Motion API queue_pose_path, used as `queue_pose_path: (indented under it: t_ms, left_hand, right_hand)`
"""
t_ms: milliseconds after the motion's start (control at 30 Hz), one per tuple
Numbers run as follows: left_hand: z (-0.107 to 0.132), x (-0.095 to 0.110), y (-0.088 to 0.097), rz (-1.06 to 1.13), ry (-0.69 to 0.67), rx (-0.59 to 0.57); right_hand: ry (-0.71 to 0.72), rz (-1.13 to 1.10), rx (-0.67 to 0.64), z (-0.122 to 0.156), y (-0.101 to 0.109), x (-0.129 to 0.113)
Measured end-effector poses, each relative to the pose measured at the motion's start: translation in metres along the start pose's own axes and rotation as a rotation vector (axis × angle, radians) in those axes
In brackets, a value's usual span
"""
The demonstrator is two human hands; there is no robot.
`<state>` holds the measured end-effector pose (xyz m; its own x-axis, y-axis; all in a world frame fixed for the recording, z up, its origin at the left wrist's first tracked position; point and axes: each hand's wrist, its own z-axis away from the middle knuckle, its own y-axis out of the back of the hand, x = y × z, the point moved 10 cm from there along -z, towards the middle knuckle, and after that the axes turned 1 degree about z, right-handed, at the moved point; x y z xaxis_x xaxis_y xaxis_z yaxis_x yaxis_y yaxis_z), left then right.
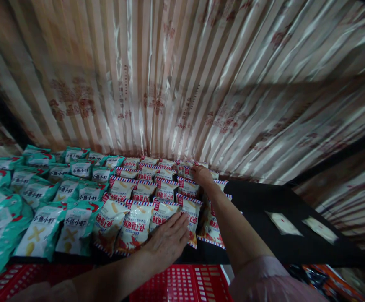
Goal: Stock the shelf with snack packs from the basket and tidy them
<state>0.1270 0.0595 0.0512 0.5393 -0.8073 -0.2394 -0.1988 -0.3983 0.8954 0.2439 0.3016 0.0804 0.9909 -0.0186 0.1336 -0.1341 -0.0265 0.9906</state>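
Observation:
My left hand (171, 239) lies flat with its fingers stretched out, resting against the front row of white snack bags (135, 224) with red lettering and striped edges. Toward the back of the same group, my right hand (203, 175) has its fingers curled at the upper part of a snack bag (184, 169); its fingertips are partly hidden. Under my right forearm a snack bag (212, 224) leans askew at the right end of the rows. The bags stand in several rows on a black shelf (248, 205).
Teal-and-white snack bags (75, 226) fill the shelf's left side. Two small flat white packets (283, 223) lie on the right part. Striped plastic sheeting (169, 84) hangs behind. Red plastic baskets (176, 283) sit below the front edge, with dark and orange packages (323, 279) at lower right.

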Motion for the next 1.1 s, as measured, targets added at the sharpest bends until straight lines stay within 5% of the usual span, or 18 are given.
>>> queue_pose_path:
  t_ms: [767, 1100]
  left_hand:
    - [0.003, -0.001, 0.001, 0.019, -0.009, -0.008]
    - [0.002, 0.001, -0.001, 0.027, -0.018, -0.043]
  right_hand:
    - [0.102, -0.061, -0.021, 0.002, 0.011, -0.040]
    - [-0.093, -0.123, -0.004, -0.006, 0.007, -0.007]
